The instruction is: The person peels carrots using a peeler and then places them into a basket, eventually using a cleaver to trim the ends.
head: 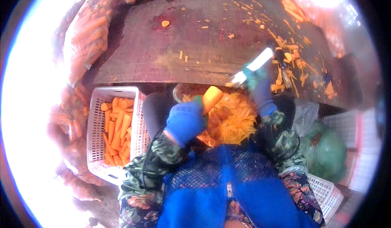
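My left hand (pixel 186 121), in a blue and green work glove, is closed around a thick carrot (pixel 212 98) whose blunt end points up and to the right. Opposite it, my right hand (pixel 258 81), gloved alike and blurred, grips a white-handled or pale-bladed tool (pixel 255 63); whether it is a peeler or a knife cannot be told. Orange peelings (pixel 233 118) fill a container on my lap, below both hands. The container's rim (pixel 177 93) shows at its upper left, under the edge of the wooden table.
A white plastic basket (pixel 140 121) of peeled carrots stands at my left. Clear bags of carrots (pixel 88 35) lie beyond it. Carrot scraps (pixel 288 57) and a dark-handled tool (pixel 285 75) lie on the wooden table (pixel 146 57). Green bags (pixel 330 151) and another white basket (pixel 327 191) are at right.
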Demonstrator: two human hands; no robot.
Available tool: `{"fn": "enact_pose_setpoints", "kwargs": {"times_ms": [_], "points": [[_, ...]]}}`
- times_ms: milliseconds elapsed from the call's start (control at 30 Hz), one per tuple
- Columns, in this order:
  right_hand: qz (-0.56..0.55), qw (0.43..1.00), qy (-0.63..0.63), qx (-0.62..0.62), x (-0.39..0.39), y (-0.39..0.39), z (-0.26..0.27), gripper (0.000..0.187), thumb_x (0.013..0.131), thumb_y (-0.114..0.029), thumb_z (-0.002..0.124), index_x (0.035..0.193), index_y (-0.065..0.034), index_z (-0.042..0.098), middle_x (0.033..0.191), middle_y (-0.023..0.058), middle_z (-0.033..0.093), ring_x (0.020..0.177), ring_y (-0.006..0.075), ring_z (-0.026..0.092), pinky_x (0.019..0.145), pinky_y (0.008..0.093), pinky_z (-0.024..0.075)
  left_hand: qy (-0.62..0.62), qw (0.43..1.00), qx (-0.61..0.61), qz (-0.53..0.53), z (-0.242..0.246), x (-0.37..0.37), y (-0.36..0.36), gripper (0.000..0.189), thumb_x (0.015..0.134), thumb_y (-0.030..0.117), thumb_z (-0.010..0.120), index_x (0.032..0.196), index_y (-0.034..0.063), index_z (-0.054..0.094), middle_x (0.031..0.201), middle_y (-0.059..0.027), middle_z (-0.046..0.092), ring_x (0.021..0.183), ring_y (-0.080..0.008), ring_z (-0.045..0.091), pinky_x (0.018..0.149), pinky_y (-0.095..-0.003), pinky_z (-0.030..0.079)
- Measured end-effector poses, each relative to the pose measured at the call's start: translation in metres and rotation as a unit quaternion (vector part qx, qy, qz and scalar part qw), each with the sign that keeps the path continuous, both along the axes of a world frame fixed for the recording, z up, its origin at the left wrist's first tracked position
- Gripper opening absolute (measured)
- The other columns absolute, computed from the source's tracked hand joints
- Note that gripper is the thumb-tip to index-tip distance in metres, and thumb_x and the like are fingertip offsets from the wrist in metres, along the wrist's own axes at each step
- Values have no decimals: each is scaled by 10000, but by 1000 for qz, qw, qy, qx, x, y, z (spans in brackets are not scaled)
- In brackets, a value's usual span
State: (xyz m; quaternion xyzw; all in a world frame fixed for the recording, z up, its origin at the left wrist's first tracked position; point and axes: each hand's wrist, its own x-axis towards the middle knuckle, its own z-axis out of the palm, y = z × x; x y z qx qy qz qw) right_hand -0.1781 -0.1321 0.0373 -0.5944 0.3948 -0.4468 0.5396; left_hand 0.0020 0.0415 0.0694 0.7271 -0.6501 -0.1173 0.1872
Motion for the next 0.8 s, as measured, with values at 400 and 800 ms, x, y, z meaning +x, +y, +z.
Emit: {"fn": "enact_pose_setpoints", "kwargs": {"times_ms": [400, 800], "points": [[-52, 987, -99, 118, -69, -89, -41, 222, 839, -177, 663, 978, -23, 585, 821, 55, 609, 682, 165, 614, 563, 277, 525, -119, 916, -67, 376, 5, 175, 88, 482, 798, 357, 687, 1065, -26, 565, 779, -214, 645, 699, -334, 653, 582, -423, 478], [81, 904, 399, -131, -78, -55, -30, 332, 821, -274, 654, 1010, -4, 614, 901, 173, 643, 792, 300, 643, 708, 378, 499, -78, 986, -16, -146, -30, 7, 7, 604, 781, 381, 651, 1188, -40, 504, 884, -181, 614, 821, -341, 602, 713, -436, 478]]}}
